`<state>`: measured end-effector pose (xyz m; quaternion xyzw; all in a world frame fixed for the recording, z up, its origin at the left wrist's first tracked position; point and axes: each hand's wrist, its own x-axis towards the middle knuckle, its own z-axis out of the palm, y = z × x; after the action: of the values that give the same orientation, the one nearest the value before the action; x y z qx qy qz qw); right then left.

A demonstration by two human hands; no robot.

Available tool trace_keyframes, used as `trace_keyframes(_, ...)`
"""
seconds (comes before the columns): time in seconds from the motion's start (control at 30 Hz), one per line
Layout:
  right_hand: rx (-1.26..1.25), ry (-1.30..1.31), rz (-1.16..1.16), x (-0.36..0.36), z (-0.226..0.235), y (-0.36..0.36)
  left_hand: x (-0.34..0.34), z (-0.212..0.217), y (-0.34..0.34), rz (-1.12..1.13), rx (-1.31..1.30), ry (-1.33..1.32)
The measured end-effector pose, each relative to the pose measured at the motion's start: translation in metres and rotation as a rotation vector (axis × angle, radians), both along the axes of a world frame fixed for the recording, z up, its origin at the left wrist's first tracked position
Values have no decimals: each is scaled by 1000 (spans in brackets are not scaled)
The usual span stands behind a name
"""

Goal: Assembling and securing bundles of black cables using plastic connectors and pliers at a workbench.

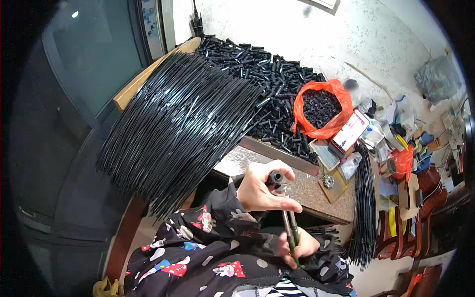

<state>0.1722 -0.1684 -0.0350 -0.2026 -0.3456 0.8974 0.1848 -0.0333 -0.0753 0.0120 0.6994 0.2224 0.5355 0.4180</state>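
My left hand (262, 190) is curled around a short black plastic tube (275, 176), its round open end facing up. Lower down, my right hand (303, 246) grips a pliers-like tool (288, 222) with two slim metal arms and green handles. The tool's upper end reaches up between the left thumb and the tube; whether it touches the tube is hard to make out. Past my hands, a large heap of similar short black tubes (282, 81) covers the table. Beside them, at the left, lies a broad bundle of long thin black rods (178, 114).
A metal strip (277, 154) edges the heap on the speckled tabletop (316, 195). A red plastic bag (348, 94) holds small black parts, with a phone (352, 129) leaning nearby. More black rods (363, 213) hang over the right edge. A wooden board (143, 79) borders the left bundle.
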Motion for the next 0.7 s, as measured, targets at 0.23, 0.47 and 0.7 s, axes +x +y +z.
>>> trace_keyframes(0.23, 1758, -1274, -951, 4, 27, 26, 12, -26, 23, -154, -183, -165)
trace_keyframes(0.47, 257, -452, -355, -15, 16, -6, 9, -8, 18, -100, -92, -94)
trace_keyframes(0.7, 192, -288, -112, 1, 48, 14, 5, -3, 10, -26, -72, -79)
